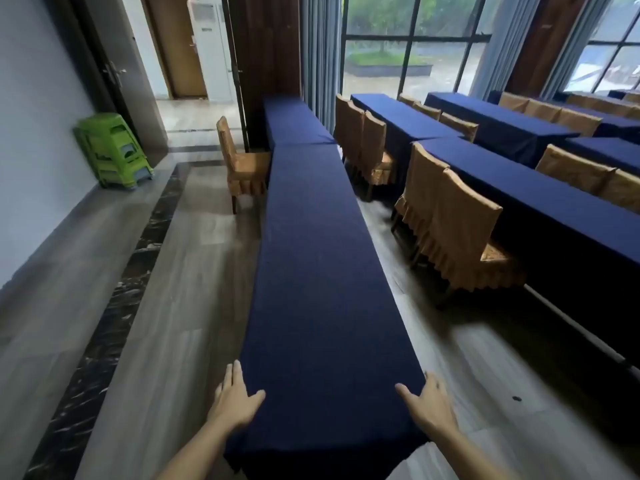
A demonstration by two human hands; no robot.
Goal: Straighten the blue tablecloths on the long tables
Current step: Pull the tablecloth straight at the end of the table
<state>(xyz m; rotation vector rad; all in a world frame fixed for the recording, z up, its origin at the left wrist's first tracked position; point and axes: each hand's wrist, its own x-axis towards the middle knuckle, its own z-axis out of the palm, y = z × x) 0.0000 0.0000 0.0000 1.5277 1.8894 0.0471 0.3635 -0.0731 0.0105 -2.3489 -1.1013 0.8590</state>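
Head view: two hands, left point(232, 400) and right point(429, 403), flat-fingered (no grip) on one blue tablecloth point(311, 271)

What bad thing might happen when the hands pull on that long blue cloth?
1. The left hand and right hand press opposite edges of the long dark blue tablecloth at its near end; an uneven tug may skew it.
2. That cloth meets a second dark blue tablecloth at the far end; a hard pull might open a gap there.
3. The tan fabric-covered chair sits close against the table's left side and could snag the hanging cloth.
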